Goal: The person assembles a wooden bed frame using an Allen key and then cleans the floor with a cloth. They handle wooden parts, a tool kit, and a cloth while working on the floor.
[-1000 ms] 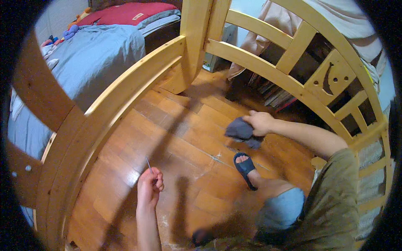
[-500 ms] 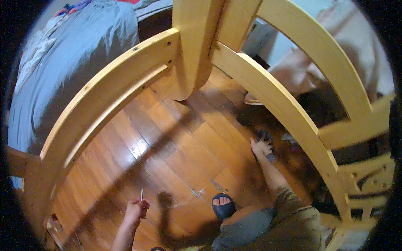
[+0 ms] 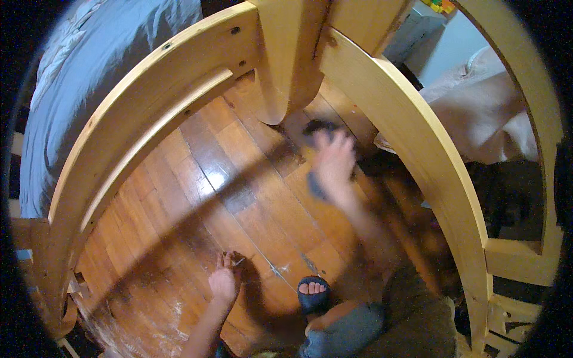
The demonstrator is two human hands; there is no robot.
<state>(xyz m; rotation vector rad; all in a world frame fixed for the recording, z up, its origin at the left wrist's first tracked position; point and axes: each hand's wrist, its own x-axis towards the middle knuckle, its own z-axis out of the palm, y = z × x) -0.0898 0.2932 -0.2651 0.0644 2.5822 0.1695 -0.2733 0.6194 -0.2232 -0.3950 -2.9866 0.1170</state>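
Observation:
My left hand (image 3: 224, 283) is low over the wooden floor, left of my foot. Its fingers pinch a short, thin pale rod (image 3: 239, 261), whose exact kind I cannot make out. Farther forward and right, below the wooden post (image 3: 280, 65), my right hand (image 3: 335, 160) is smeared by motion. It grips a dark and blue-grey thing (image 3: 316, 187), with a black part showing beyond the fingers; blur and the hand hide its kind. The pale wooden rails (image 3: 152, 89) of a bed frame curve around both hands and meet at the post.
My foot in a dark sandal (image 3: 313, 298) rests on the wooden floor (image 3: 262, 221). A bed with a blue-grey sheet (image 3: 128, 53) stands at the far left. Behind the right rail (image 3: 427, 143) hangs pale cloth (image 3: 477, 113). Pale scuffs mark the floor at lower left.
My right hand has come up from the floor by the right rail, moving left and forward with the dark thing. My left hand has moved right and slightly forward, and its rod now tilts sideways.

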